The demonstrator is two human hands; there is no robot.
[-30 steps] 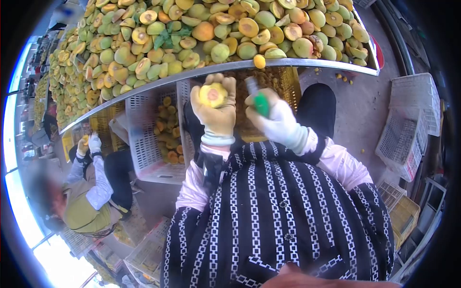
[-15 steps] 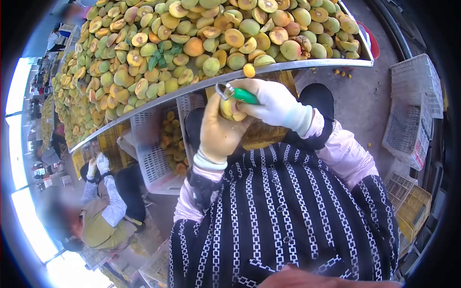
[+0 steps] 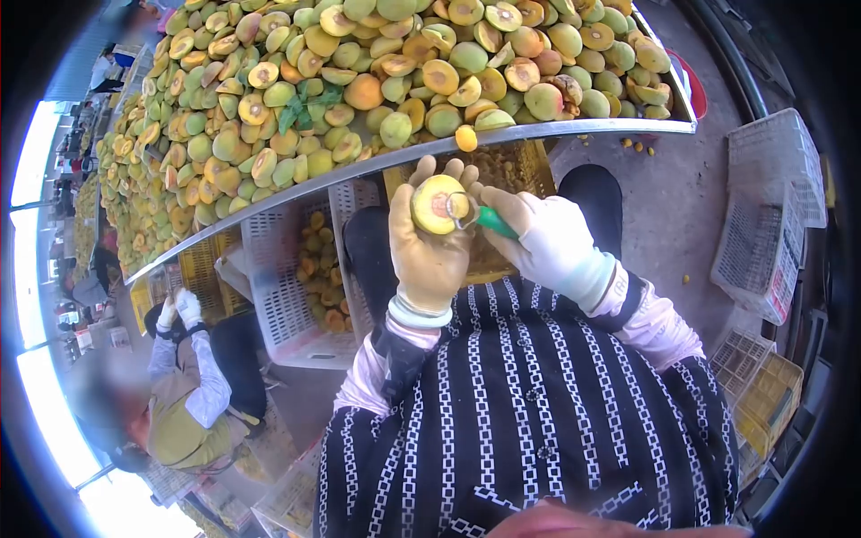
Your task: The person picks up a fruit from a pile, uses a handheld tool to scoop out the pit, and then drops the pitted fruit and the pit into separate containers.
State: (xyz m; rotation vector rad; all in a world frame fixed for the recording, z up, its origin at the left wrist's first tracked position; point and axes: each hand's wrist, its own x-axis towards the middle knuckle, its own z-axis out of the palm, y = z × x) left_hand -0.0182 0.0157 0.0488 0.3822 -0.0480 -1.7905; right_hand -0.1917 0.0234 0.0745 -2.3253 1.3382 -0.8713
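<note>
My left hand (image 3: 426,269), in a stained glove, cups a halved peach (image 3: 432,194) with its pale yellow cut face turned up and a reddish centre showing. In my gloved right hand (image 3: 565,251) is a pitting tool with a green handle (image 3: 496,222) and a metal loop. The loop lies at the centre of the cut face, at the right side of the pit area. Just beyond both hands runs the metal rim (image 3: 395,158) of a table heaped with whole-looking and halved peaches (image 3: 439,76).
A small orange fruit piece (image 3: 465,138) sits on the rim. Below the table are a white crate (image 3: 282,300) holding peaches and a yellow crate (image 3: 535,166). A co-worker (image 3: 197,386) sits at left. Stacked crates (image 3: 762,215) stand at right.
My left hand has turned the peach so its cut face shows upward. My right hand has moved down and right, bringing the tool's loop onto the cut face.
</note>
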